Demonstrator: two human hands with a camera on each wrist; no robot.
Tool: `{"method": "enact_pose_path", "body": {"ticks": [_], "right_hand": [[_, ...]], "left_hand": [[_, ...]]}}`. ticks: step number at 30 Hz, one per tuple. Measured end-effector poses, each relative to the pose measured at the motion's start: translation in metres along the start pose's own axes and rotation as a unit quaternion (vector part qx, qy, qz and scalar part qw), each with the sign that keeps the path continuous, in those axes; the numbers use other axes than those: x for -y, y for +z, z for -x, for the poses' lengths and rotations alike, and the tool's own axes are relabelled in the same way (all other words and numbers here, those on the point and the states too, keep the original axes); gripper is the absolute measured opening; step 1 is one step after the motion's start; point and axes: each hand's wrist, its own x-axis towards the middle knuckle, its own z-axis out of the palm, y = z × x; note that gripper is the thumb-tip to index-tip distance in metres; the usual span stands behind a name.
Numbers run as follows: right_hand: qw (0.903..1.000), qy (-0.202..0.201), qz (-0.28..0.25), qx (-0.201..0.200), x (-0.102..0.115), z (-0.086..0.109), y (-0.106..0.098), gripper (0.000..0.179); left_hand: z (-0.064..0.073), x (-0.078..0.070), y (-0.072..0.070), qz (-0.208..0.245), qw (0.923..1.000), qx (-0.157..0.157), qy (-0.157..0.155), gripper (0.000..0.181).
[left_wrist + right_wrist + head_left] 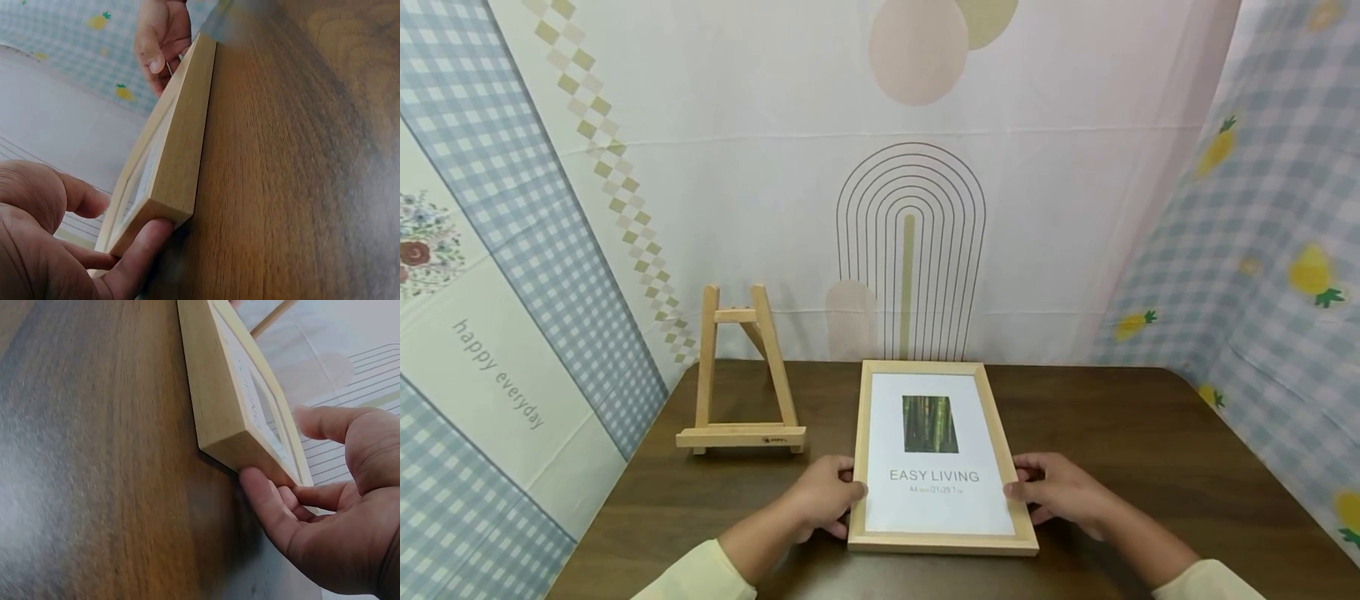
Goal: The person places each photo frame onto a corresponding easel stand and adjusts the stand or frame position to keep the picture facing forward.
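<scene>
A light wooden picture frame (859, 433) lies flat on the dark table, its white insert printed with a bamboo picture and "EASY LIVING". My left hand (826, 497) holds the frame's left side near the front corner, thumb over the top edge. Opposite it, my right hand (1060, 493) holds the right side in the same way. In the left wrist view, the left hand's fingers (139, 253) press against the frame's side (178, 144). The right wrist view shows the right hand's fingers (265, 503) against the other side; the fingertips beneath are partly hidden.
A small wooden easel (741, 432) stands at the left of the brown wooden table (1120, 433). Behind the table hangs a pale patterned cloth (760, 208). Checked cloths hang at both sides, the right one (1285, 208) printed with pineapples.
</scene>
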Motion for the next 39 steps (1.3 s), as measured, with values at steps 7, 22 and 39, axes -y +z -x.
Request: {"method": "enact_pose_path", "body": {"ticks": [7,22,39], "right_hand": [[0.9999,-0.008,0.002,-0.009,-0.001,0.003,0.004,0.069],[0.9989,0.018,-0.043,-0.004,0.007,0.009,-0.003,0.071],[0.9676,0.003,-0.182,0.175,0.006,0.008,-0.028,0.087]], "left_hand": [[0.002,-0.001,0.003,0.002,1.0000,0.001,-0.004,0.046],[0.010,-0.010,0.001,0.032,0.9994,0.003,-0.014,0.062],[0.005,-0.002,-0.027,0.170,0.9818,0.081,-0.025,0.079]]}}
